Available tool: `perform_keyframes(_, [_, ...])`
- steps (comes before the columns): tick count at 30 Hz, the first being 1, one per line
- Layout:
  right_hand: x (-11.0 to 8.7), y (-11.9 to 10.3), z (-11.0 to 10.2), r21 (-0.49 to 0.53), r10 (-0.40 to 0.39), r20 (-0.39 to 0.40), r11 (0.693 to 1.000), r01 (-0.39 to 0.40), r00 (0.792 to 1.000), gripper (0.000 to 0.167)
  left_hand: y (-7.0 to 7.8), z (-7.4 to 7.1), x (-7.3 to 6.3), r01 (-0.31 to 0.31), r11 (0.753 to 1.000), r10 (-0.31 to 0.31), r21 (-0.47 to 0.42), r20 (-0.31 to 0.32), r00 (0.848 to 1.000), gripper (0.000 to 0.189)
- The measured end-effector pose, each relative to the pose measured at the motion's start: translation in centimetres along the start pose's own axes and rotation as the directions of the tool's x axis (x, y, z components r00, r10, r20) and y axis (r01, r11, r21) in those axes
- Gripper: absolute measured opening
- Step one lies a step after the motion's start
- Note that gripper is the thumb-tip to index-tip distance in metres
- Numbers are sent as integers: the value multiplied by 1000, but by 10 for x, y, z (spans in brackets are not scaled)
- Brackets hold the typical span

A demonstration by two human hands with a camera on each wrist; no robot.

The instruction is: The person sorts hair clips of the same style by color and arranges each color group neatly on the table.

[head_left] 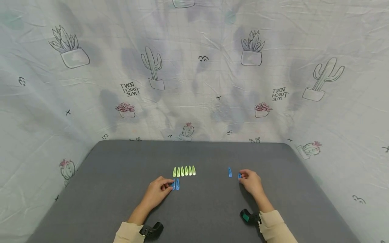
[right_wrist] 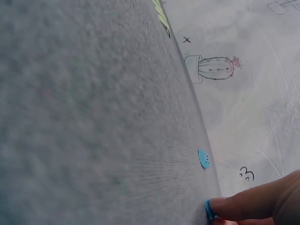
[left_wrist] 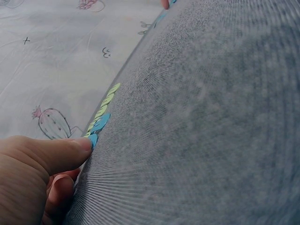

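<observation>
Several yellow-green snap hair clips (head_left: 184, 171) lie upright side by side in a row on the grey table. Below the row's left end, my left hand (head_left: 158, 191) pinches a blue hair clip (left_wrist: 93, 140) between thumb and fingers, at the table surface. Just right of it lies a second blue hair clip (head_left: 177, 184), close to the green row. Over on the right, my right hand (head_left: 251, 182) pinches another blue hair clip (right_wrist: 209, 209), partly hidden by its fingertips. One more blue hair clip (head_left: 230, 172) lies loose on the table to the left of that hand.
The dark grey tabletop (head_left: 200, 216) ends at a pale curtain (head_left: 194, 84) printed with cacti, which stands behind it and on both sides. A black wrist device (head_left: 152, 231) sits at the left wrist, and another black device (head_left: 250, 217) at the right.
</observation>
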State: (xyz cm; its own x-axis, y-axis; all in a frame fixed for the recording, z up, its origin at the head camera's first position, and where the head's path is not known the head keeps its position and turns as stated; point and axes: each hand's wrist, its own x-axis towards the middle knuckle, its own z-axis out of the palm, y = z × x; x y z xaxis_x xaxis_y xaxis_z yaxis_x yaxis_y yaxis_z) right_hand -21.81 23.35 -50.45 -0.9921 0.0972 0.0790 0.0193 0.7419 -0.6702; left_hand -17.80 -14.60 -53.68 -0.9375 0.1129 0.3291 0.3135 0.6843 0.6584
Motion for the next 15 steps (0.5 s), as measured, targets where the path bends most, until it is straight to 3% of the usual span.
perform_keyframes(7, [-1, -1, -5, 143, 63, 66, 987, -71, 996, 31, 0, 1, 0, 6, 1000, -6, -9, -9, 1000, 21])
perform_keyframes(15, [-4, 2, -6, 331, 87, 126, 936, -124, 988, 34, -1, 2, 0, -2, 1000, 2, -3, -18, 1000, 21])
